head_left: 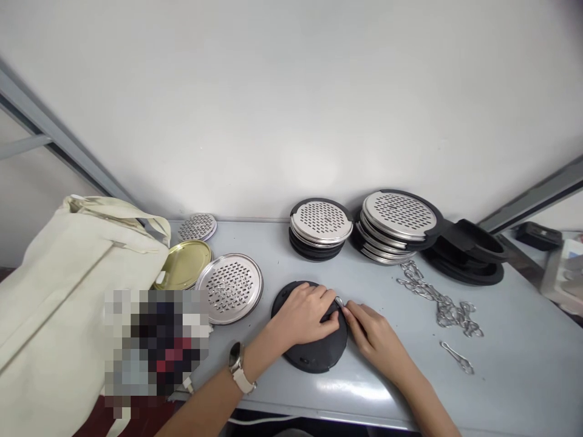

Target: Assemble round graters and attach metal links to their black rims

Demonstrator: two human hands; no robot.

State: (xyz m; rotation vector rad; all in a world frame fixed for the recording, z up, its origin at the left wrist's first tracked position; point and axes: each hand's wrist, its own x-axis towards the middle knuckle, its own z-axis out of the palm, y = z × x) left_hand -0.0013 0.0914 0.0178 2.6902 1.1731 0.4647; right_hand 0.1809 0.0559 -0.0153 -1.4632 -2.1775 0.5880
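A black round cover [315, 355] lies on the grey table near the front edge. My left hand [310, 312] rests over its top, the fingers curled at its upper right rim and holding it. From the right, my right hand [371, 331] pinches a small metal wire clip [339, 301] between thumb and fingertips. The clip is at the cover's rim, close to my left fingertips; whether it is hooked into the cover cannot be made out. Right of that hand lies a loose wire clip [456, 357], with a tangled pile of wire clips [449, 306] behind it.
Behind stand a smaller stack [321, 221] and a larger stack [401, 215] of perforated metal discs with black rims. Black rings [473, 267] lie at right. Leftward are a perforated disc [231, 288], a gold lid [184, 265] and a cream bag [68, 291]. A wall [291, 109] bounds the back.
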